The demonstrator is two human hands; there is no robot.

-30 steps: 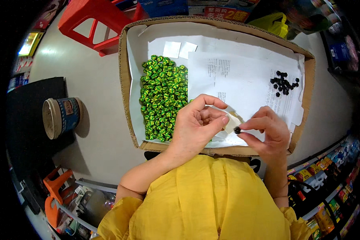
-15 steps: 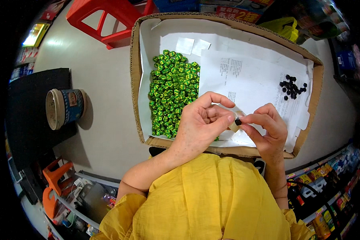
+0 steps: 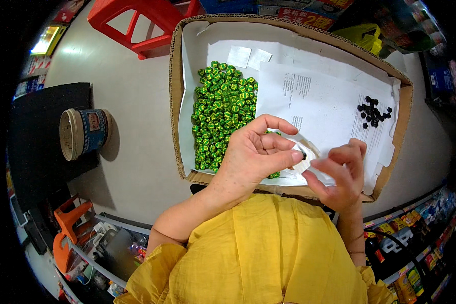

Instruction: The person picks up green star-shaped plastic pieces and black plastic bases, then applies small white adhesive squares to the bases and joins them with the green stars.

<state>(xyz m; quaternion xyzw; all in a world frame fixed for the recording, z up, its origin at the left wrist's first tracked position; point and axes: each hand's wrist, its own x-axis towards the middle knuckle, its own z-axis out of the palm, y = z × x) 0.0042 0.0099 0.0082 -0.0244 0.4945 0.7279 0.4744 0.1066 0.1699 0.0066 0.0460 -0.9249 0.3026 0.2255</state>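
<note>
Nearest the yellow top (image 3: pixel 268 248), the left hand (image 3: pixel 256 157) pinches a small pale wrapper (image 3: pixel 303 166) with a dark ball (image 3: pixel 304 156) by its thumb, the right hand's (image 3: pixel 347 175) blurred fingers parted beside it; wrapping seems under way, and folding would call for a steady thumb. Beyond, the cardboard box (image 3: pixel 175 101) holds green-and-yellow wrapped pieces (image 3: pixel 223 111) at left and loose black balls (image 3: pixel 374 115) at right, over a printed sheet (image 3: pixel 329 96) too fine to read. Behind it, a carton (image 3: pixel 309 14) shows bold lettering on red.

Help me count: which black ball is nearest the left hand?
The black ball on the white wrapper held by the left hand; the other black balls lie clustered on printed paper.
</note>
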